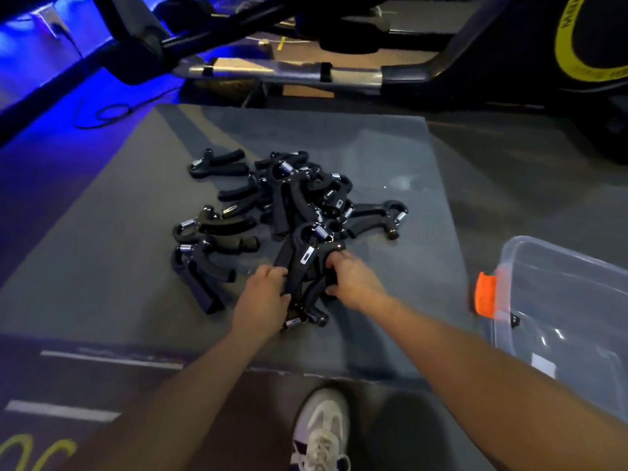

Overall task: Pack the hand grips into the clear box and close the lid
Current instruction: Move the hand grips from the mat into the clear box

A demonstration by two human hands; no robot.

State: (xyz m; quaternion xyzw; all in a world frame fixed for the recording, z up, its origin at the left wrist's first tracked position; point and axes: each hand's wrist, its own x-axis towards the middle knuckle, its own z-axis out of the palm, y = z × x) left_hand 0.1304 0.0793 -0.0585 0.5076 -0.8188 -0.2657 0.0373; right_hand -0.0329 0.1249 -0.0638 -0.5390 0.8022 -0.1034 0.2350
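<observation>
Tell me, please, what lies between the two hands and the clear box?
In the head view, only bare grey mat lies between the hands gripping hand grips and the clear box.

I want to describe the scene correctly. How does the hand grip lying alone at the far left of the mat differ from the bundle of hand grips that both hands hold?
The lone hand grip lies flat on the mat, untouched and apart from the pile; the held bundle is several grips gathered together, with the left hand and right hand curled around it. The lone grip is far from the person, the bundle near. Both are black with a metal spring.
</observation>
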